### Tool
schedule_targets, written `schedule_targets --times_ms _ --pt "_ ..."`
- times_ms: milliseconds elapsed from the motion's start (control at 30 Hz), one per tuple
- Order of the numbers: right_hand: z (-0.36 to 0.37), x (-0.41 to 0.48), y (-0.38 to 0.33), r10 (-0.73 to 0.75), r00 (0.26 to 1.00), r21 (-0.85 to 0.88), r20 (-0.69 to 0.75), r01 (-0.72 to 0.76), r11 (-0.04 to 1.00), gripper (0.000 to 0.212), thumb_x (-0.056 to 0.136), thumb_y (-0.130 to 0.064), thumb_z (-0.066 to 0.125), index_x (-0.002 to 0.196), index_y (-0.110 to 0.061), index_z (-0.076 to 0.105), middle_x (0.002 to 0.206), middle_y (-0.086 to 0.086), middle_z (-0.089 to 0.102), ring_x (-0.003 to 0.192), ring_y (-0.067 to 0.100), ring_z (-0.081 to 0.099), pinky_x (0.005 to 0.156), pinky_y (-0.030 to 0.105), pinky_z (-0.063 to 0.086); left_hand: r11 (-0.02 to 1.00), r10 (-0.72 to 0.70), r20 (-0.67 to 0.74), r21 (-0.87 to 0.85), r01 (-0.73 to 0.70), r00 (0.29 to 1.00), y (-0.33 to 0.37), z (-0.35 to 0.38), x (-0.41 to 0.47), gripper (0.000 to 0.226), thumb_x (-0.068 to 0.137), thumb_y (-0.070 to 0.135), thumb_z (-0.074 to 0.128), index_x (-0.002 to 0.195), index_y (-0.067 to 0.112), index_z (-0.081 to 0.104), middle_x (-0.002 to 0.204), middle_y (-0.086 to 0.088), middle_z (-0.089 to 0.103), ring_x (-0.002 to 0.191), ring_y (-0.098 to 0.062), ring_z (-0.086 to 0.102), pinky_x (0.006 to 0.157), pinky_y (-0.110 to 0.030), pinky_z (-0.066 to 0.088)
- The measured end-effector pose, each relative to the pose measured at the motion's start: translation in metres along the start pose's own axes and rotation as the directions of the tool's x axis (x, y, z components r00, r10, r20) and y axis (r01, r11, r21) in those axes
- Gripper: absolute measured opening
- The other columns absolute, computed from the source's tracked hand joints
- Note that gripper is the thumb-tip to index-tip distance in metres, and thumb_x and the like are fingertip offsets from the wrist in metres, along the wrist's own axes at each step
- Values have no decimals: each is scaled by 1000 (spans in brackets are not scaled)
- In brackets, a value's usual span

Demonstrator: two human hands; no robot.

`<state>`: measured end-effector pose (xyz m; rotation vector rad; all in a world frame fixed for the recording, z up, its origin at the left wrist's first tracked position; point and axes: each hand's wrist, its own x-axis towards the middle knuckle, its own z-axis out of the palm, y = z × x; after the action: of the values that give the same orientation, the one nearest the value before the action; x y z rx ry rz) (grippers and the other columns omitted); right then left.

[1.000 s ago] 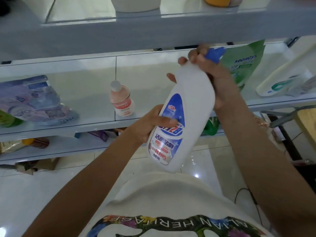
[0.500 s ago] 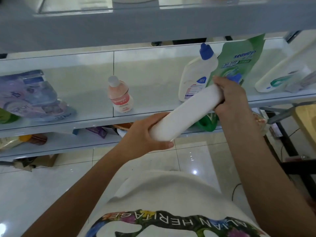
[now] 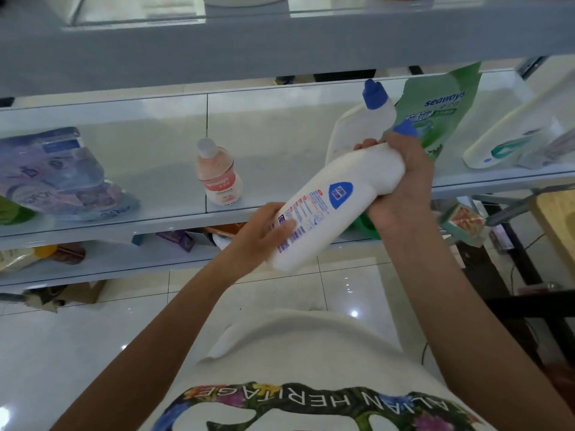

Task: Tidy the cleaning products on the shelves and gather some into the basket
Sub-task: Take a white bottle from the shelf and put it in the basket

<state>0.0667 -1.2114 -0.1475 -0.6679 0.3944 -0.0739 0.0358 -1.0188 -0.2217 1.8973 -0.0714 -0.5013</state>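
Blue-capped bottles: two; held bottle (image 3: pixel 357 175), shelf bottle (image 3: pixel 357 126) at 1 o'clock.
Hands: left hand (image 3: pixel 261 234), right hand (image 3: pixel 404 188), fingers clamped round held bottle.

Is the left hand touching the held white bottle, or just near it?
Touching. The head view shows the left hand gripping the base end of the held white bottle, thumb across its label.

A glass shelf (image 3: pixel 280 144) holds purple packets (image 3: pixel 59 175) at left, an upright pink bottle (image 3: pixel 219 178), a blue-capped white bottle (image 3: pixel 361 122) and a green pouch (image 3: pixel 441 113).
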Motion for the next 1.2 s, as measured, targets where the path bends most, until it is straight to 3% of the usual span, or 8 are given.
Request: schedule_targets --times_ms 100,167,333,433,533,733,933,1200 --pt "16 -5 11 -66 976 -165 -210 31 986 18 85 -17 60 67 -15 58 60 -3 60 52 12 56 56 23 47 800 353 -10 522 -296 936 5 13 -6 96 66 57 75 145 23 32 140 1 39 123 -16 38 100 -27 37" --pt "22 -8 18 -94 956 -226 -276 30 974 14 83 -20 65 70 -19 62 63 -5 63 51 8 58 55 23 48 711 493 -124 628 -316 861 10 30 -7 94 66 39 82 144 16 35 137 -5 45 119 -23 43 93 -31 41" --pt "30 -10 27 -121 986 -389 111 155 908 28 79 -13 73 102 -15 58 88 -3 65 69 4 65 65 26 53 927 331 -344 293 -235 879 14 13 11 66 72 12 82 130 14 52 113 4 62 94 -7 56 77 -13 41" --pt "16 3 31 21 912 -749 410 323 578 54 69 -17 80 112 -23 48 110 -3 61 98 12 62 79 34 56 974 202 -263 -47 -221 944 3 -5 17 66 65 1 84 123 10 55 106 2 67 90 -6 65 78 -16 53" --pt "-10 15 46 173 906 -882 387 309 356 74 67 -13 83 127 -25 41 121 -3 56 111 14 56 87 38 55 974 134 -272 -141 -177 953 2 -8 26 62 65 0 84 115 20 54 101 9 66 91 -6 66 72 -20 56" --pt "-32 37 56 125 934 -860 335 249 444 57 79 -1 73 124 -21 45 116 -8 58 108 2 55 92 23 51 962 272 -370 97 -255 888 8 -8 59 60 64 6 87 111 18 51 116 -12 55 104 -23 58 82 -24 55" --pt "-34 58 62 88 963 -858 256 184 479 64 83 2 66 139 -15 40 134 2 50 116 14 51 95 31 48 990 92 -456 -50 -129 885 -1 -22 92 48 69 5 83 107 18 56 108 -3 68 98 -23 66 86 -40 56" --pt "-55 70 42 -400 916 -843 -20 200 499 61 74 10 68 123 -8 36 110 -2 44 99 13 55 73 9 49 999 -24 -475 -37 8 880 -29 -29 111 49 71 1 81 114 3 57 114 -14 67 103 -30 64 91 -44 54"
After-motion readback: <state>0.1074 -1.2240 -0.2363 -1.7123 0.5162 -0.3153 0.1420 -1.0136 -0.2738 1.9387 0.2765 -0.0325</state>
